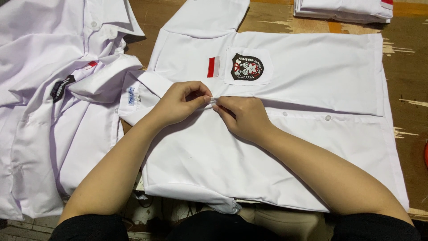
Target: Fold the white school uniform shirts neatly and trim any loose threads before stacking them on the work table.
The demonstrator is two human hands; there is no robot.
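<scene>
A white shirt (276, 134) is laid flat, front up, across the wooden table (405, 80). Its front placket is pinched near the collar by the left hand (178, 105) and the right hand (240, 117), fingertips closed together on the fabric; a button appears to be being fastened. More buttons (328, 118) lie unworked along the placket rightwards. Other shirts (53, 102) crowd the left edge; bare table is left at right
</scene>
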